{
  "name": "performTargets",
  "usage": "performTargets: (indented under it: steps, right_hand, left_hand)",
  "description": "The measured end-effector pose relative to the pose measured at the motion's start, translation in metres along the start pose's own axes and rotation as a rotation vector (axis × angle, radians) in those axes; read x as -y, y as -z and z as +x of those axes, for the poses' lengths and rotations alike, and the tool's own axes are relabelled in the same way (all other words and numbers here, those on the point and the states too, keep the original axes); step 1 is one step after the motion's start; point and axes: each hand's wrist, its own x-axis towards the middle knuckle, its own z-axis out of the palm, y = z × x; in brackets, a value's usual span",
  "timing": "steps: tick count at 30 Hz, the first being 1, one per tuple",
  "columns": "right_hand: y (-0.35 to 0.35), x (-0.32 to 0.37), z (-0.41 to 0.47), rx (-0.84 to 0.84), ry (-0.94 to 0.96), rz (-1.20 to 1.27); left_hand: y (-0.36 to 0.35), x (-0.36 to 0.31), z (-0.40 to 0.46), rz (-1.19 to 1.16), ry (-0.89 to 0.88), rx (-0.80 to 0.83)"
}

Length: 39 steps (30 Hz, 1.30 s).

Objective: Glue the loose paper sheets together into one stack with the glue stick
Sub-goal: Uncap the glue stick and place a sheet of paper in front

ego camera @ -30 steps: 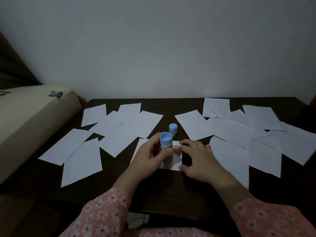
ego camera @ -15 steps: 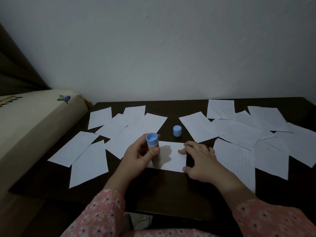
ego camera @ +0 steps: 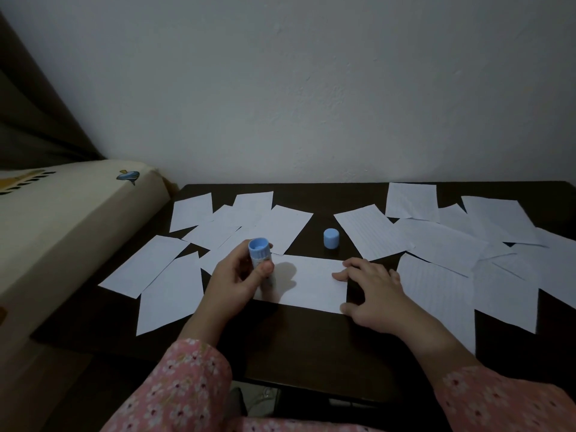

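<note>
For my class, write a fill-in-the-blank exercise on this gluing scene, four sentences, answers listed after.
1. The left hand grips the ____ upright on the centre sheet.
2. The loose cap is coloured ____.
3. The right hand presses the centre sheet's ____ end.
4. The cap stands on the dark ____.

Answers: glue stick; blue; right; table

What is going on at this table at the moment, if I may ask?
A person is gluing paper sheets. The left hand grips an uncapped glue stick, held upside down with its tip on the left end of the sheet lying in front of them. The right hand presses that sheet's right edge flat. The blue cap stands just behind it. Loose sheets lie scattered over the dark table.
</note>
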Motion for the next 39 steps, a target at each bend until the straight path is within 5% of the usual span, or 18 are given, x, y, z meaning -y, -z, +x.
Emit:
performTargets:
  steps: [5, 8, 20, 39]
  right_hand:
    - [0.001, 0.0, -0.003, -0.017, 0.022, -0.007]
    - [0.0, -0.001, -0.006, -0.028, 0.04, -0.009]
    - [0.002, -0.001, -0.006, 0.006, 0.079, 0.027]
    - [0.0, -0.005, -0.009, -0.03, 0.102, 0.06]
  left_hand:
    - [-0.001, 0.003, 0.011, -0.465, 0.186, -0.41]
    - [0.0, 0.001, 0.02, -0.61, 0.216, -0.515]
    - [-0.065, -0.019, 0.034, -0.001, 0.053, -0.001]
    - [-0.084, -0.022, 0.047, 0.14, -0.057, 0.112]
